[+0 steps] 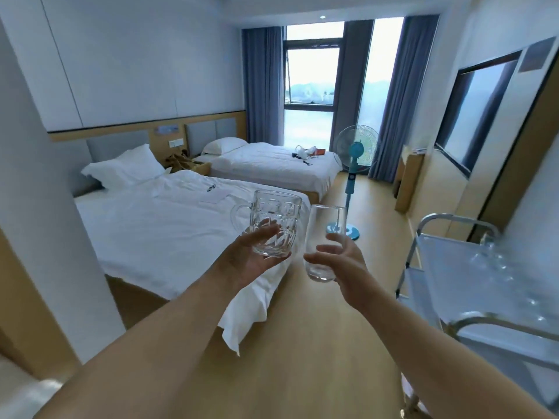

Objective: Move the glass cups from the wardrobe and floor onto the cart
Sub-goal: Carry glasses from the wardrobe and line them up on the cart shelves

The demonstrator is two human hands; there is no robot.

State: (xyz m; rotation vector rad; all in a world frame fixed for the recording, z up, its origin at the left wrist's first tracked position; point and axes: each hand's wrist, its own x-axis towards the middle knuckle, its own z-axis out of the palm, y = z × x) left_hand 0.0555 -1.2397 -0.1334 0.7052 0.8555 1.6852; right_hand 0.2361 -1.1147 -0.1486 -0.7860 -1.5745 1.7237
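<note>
My left hand (254, 258) holds a dimpled glass mug (273, 219) with a handle, fingers wrapped around its lower part, raised upright in front of me. Just to its right, my right hand (338, 264) grips a tall plain glass tumbler (325, 237) near its base, also upright. The metal cart (453, 279) stands at the right, about an arm's reach from the tumbler. Several clear glasses (496, 261) stand on its top shelf, blurred. No wardrobe is in view.
Two white beds fill the left: the near bed (169, 225) and the far bed (272, 167). A blue standing fan (354, 164) is on the wood floor (308, 343) ahead. A white wall corner (45, 207) is close at left; a wall TV (475, 113) hangs at right.
</note>
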